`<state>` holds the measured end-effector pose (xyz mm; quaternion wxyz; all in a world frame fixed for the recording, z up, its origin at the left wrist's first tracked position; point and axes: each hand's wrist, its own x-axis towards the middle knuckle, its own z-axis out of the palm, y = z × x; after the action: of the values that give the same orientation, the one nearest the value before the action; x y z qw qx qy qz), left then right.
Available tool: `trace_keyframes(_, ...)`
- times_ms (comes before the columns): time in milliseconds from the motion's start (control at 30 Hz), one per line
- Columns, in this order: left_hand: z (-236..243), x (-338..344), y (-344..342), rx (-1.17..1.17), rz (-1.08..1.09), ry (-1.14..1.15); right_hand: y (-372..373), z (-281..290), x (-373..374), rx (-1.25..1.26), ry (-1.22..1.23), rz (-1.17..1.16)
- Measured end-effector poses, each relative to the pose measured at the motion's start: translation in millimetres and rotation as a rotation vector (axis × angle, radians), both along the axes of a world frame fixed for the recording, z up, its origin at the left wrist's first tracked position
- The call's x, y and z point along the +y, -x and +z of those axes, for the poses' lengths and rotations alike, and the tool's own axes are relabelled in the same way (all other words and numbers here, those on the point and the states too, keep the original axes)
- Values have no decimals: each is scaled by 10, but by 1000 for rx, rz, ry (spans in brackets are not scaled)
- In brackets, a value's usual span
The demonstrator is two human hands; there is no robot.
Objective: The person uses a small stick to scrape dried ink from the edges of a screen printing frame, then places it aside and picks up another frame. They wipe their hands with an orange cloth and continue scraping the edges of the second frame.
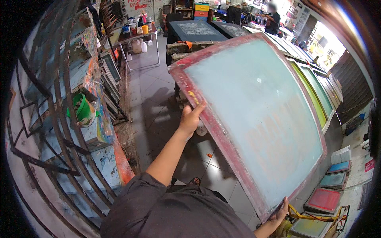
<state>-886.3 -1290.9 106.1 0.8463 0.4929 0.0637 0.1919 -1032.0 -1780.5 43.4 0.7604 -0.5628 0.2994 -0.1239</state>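
Note:
A large screen printing frame (238,99) with a red-stained border and pale blue-green mesh is held up in front of me, tilted. Faint ghost marks show on the lower part of its mesh. My left hand (190,119) grips the left edge, with the thumb lying on the front of the border and the other fingers behind it. At the bottom corner, my right hand (279,212) is wrapped around the frame, and part of it is hidden behind the border.
Paint-stained steps (97,135) with a metal railing (65,99) and a green bucket (80,109) lie left. Dark printing tables (196,29) stand ahead. More frames (323,198) lean along the right wall. A folding table (139,33) holds containers. A person (272,20) stands far back.

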Motion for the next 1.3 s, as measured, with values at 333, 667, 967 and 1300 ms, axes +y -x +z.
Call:
trace_keyframes(333, -226, 246, -1167, 174, -47, -140, -268, 197, 823, 65, 114, -107)
trace_keyframes(667, -256, 902, -1965, 269, -215, -154, -783, 501, 1745, 61, 197, -215)
trace_keyframes(967, -516, 1159, -2480, 237, -222, -83, -948, 506, 2064, 112, 234, -225)
trace_keyframes(1300, -413, 1463, -2570, 390, -250, -213, -1239, 491, 2085, 274, 299, -148)
